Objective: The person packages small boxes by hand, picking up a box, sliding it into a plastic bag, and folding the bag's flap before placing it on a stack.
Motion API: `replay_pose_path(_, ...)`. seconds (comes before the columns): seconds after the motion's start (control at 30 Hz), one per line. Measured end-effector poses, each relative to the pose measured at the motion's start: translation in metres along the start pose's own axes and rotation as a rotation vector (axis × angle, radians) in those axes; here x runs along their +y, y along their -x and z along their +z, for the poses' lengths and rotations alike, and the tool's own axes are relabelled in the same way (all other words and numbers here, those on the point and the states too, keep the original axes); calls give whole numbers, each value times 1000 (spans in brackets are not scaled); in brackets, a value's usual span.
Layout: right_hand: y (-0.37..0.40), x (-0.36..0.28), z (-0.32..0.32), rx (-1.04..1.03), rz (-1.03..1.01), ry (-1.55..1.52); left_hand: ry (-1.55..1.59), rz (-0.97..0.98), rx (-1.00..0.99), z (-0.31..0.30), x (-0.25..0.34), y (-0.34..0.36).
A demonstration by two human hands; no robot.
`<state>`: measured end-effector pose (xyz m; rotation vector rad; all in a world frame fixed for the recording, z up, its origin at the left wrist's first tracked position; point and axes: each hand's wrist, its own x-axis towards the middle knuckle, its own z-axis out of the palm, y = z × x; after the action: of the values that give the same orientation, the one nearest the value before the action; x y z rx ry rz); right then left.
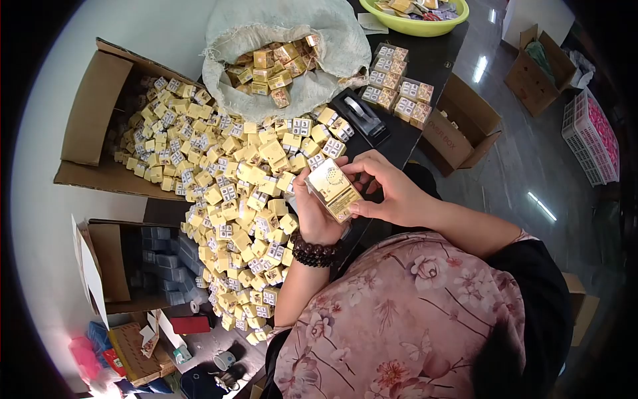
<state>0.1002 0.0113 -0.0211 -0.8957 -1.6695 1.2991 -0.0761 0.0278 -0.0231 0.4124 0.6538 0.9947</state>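
Cradling a flat gold printed pack in the left hand, the person lays the thumb along its left edge, the fingers mostly hidden behind it. The right hand is curled at the opposite side — its thumb presses the pack's lower right edge, while the exact hold of its fingers cannot be told. The pack is tilted between both hands, just beside a large heap of small yellow blocks that spreads from a tipped cardboard carton. Beyond the hands, a black tape dispenser lies near several clear-wrapped sets — and beside it a pale woven sack holds more gold packs. A dark beaded bracelet circles the left wrist
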Motion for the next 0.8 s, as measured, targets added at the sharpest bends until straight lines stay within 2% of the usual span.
replay_pose_path(0.03,0,2,3,0,2,-1,1,-1,1,2,-1,-1)
replay_pose_path(0.1,-1,7,11,127,-116,123,-63,60,87,8,-4,-2)
replay_pose_path(0.13,-2,7,8,129,-116,124,-63,59,85,8,-4,-4)
replay_pose_path(0.17,-3,6,2,59,-31,58,-44,50,70,7,-4,-6)
replay_pose_path(0.2,-3,5,-3,-8,54,-6,-24,39,51,5,-4,-8)
replay_pose_path(0.3,-3,28,-1,-3,63,-130,-43,-29,-146,5,-4,-9)
replay_pose_path(0.37,-3,35,-4,9,78,-208,-201,-10,-70,9,-10,-13)
replay_pose_path(0.43,-5,39,-13,63,51,-542,-474,-28,69,-4,-13,-7)
replay_pose_path(0.5,-17,61,-67,346,107,-206,-1081,217,232,-39,-10,-2)
replay_pose_path(0.53,-24,51,-98,510,141,-137,-1487,342,304,-56,-5,6)
replay_pose_path(0.57,-30,76,-139,666,27,338,-1894,476,377,-70,-3,15)
replay_pose_path(0.6,-36,80,-172,749,102,423,-2033,407,520,-80,-9,24)
replay_pose_path(0.63,-39,84,-197,758,72,547,-2165,324,672,-91,-16,33)
replay_pose_path(0.67,-44,98,-217,757,74,551,-2212,368,724,-103,-21,37)
replay_pose_path(0.73,-57,141,-247,676,-169,966,-2245,388,755,-109,-28,36)
replay_pose_path(0.77,-62,157,-257,671,-171,968,-2285,408,786,-111,-30,35)
replay_pose_path(0.8,-68,164,-260,560,-116,946,-2282,404,792,-116,-29,33)
